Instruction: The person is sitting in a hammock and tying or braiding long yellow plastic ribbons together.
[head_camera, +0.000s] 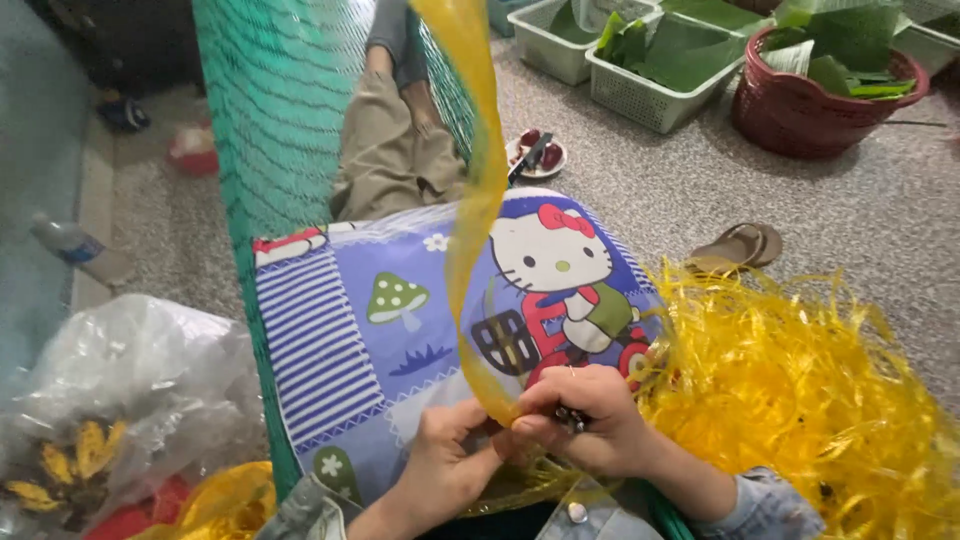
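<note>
While both hands meet at about 6 o'clock in the head view, the left hand (450, 465) is curled shut on the lower end of the yellow plastic strip (478, 190), and the right hand (585, 420) is closed over that same end w/ a small dark object (572, 416) pinched in the fingers — can't tell what it is. Strip runs taut from the hands up to 12 o'clock and out of frame, crossing a cartoon-print pillow (380, 320) on the lap.

Risks, as I read it: strip looks thin, so a hard tug could tear or split it unevenly. Loose yellow strand pile (800, 390) at 3–4 o'clock sits touching the right wrist; strands could snag into the working end. Dark object is close to the left fingertips, a slip could nick them if it's sharp.

Containers: two pale slotted baskets (650, 85) at 1 o'clock hold green leaves; red round basket (800, 105) at 2 o'clock also has cut leaves. Small dish (537, 155) at 12 holds reddish pieces and a knife. Clear plastic bag (130, 390) at 8 o'clock, contents unclear, something yellow and dark inside. Bottle (75, 248) at 9 o'clock lies on its side.
</note>
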